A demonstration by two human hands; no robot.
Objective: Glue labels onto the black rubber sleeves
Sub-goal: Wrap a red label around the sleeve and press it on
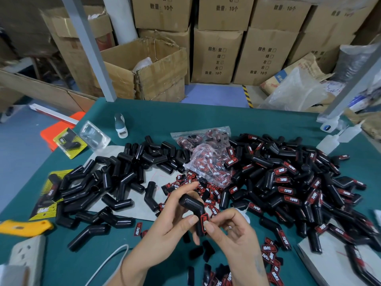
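Observation:
My left hand holds a bent black rubber sleeve between thumb and fingers, above the green table. A red and black label lies on the sleeve's lower leg. My right hand pinches that label against the sleeve with thumb and forefinger. Bare sleeves are heaped on the left. Sleeves with labels are piled on the right. Loose labels lie behind my hands, and more labels lie at the front right.
Clear bags of labels sit mid-table. Squeeze bottles stand far right, a white bottle far left. A power strip and a yellow tool lie at front left. Cardboard boxes stand beyond the table.

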